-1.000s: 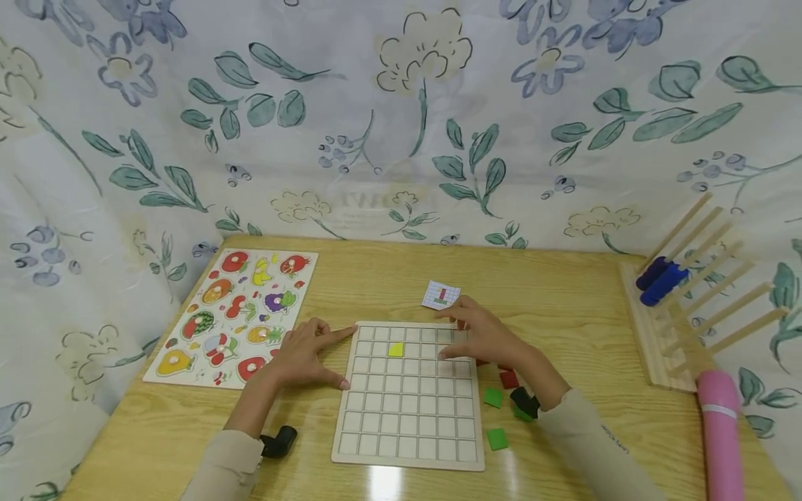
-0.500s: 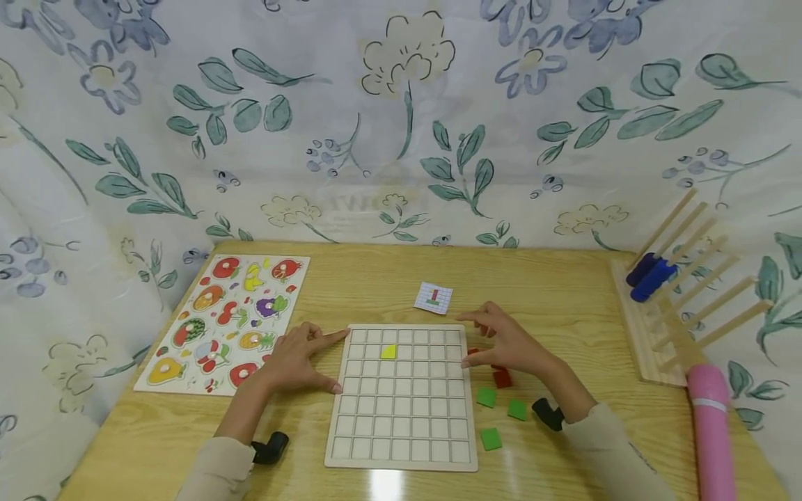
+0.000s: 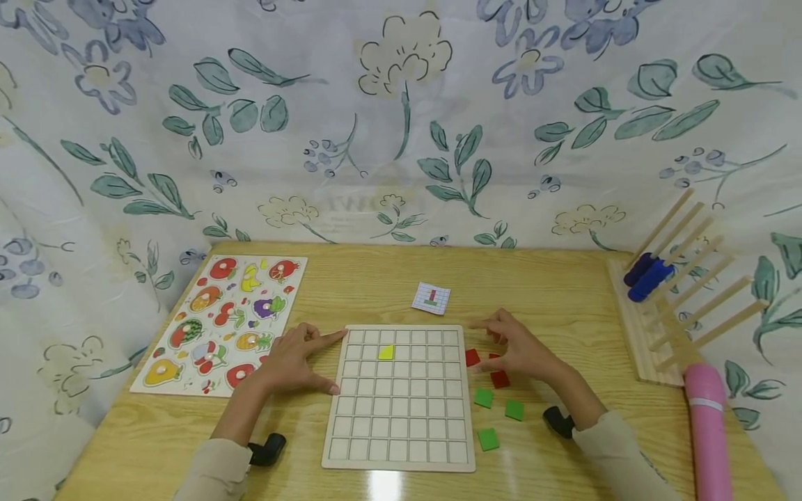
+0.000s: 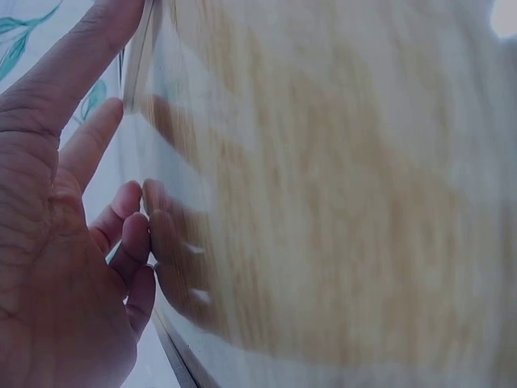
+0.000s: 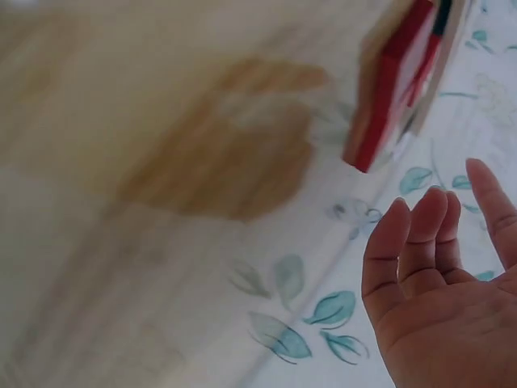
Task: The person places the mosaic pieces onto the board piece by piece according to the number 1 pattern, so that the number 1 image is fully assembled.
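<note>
A wooden grid board (image 3: 401,431) lies on the table with one yellow tile (image 3: 386,352) in its second row. My left hand (image 3: 294,360) rests flat against the board's left edge, index finger along the top corner; the left wrist view shows the fingers (image 4: 89,145) straight against the board. My right hand (image 3: 515,346) hovers open just right of the board, over red tiles (image 3: 473,357) and near green tiles (image 3: 483,397). In the right wrist view the fingers (image 5: 424,242) are relaxed and hold nothing. A small pattern card (image 3: 431,298) lies beyond the board.
A fruit puzzle board (image 3: 225,313) lies at the left. A wooden peg rack (image 3: 677,306) with blue pieces (image 3: 648,277) stands at the right, a pink cylinder (image 3: 711,431) beside it. Flowered cloth walls surround the table.
My right hand has drawn off the board's upper right corner to the right, uncovering the red tiles. The left hand has stayed at the board's edge.
</note>
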{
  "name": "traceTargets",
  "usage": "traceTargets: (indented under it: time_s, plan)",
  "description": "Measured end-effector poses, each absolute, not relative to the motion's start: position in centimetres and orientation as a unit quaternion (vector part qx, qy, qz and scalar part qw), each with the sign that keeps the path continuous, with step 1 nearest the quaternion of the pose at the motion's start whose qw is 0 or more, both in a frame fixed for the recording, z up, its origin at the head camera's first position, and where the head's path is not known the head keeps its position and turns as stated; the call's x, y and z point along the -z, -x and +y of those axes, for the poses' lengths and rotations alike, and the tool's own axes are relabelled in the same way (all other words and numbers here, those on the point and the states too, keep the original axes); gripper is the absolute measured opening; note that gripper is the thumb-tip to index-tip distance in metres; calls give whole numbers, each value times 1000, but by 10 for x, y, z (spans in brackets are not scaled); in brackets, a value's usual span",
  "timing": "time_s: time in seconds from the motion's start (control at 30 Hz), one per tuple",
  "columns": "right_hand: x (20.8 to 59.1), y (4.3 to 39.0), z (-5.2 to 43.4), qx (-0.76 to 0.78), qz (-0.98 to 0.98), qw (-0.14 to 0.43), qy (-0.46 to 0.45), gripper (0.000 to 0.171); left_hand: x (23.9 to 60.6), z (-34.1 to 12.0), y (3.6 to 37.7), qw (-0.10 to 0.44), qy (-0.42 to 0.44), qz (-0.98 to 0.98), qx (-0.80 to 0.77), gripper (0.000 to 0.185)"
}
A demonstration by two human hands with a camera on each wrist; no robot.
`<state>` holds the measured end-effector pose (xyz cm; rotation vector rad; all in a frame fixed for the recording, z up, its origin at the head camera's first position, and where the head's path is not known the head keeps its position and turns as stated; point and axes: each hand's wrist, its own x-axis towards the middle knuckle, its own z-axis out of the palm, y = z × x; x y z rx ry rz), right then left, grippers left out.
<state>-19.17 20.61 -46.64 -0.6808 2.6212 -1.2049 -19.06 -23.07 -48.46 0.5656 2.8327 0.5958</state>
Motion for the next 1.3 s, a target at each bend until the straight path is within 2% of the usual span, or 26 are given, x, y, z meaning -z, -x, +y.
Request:
traceTargets:
  time_s: [0.7, 1.07, 1.3]
  plan:
    - [478, 195, 206, 347, 895, 126, 251, 42, 484, -231, 191, 87, -199, 955, -200, 99]
    - [480, 194, 206, 327, 901, 109, 264, 23, 483, -231, 190, 79, -203, 954, -204, 99]
    - [478, 193, 204, 298, 911, 87, 271, 19, 484, -231, 191, 88, -200, 954, -206, 99]
